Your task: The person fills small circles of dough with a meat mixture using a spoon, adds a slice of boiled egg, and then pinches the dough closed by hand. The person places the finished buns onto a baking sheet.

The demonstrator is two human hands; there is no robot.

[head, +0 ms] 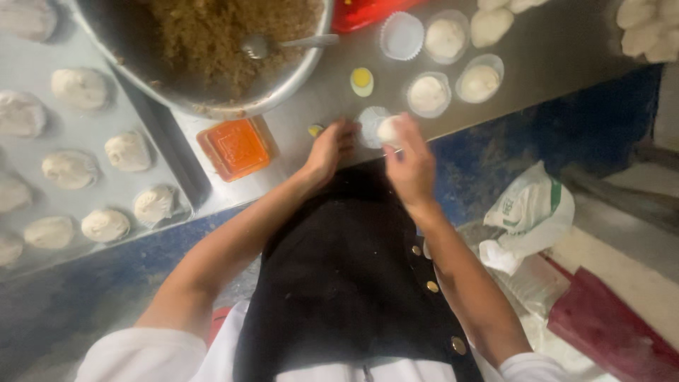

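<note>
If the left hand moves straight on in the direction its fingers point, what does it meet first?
Probably the empty white paper cup just beyond the left hand; the right hand holds a dough ball over it. Depth is unclear.

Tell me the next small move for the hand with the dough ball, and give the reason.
Probably lower the dough ball into the empty paper cup right beside it. The right hand holds the ball at the cup's edge, the left hand rests next to the cup, and three filled cups further along the metal table already hold a ball each.

Single head-worn view, steeply downward and close over the steel worktop (566, 49) edge.
</note>
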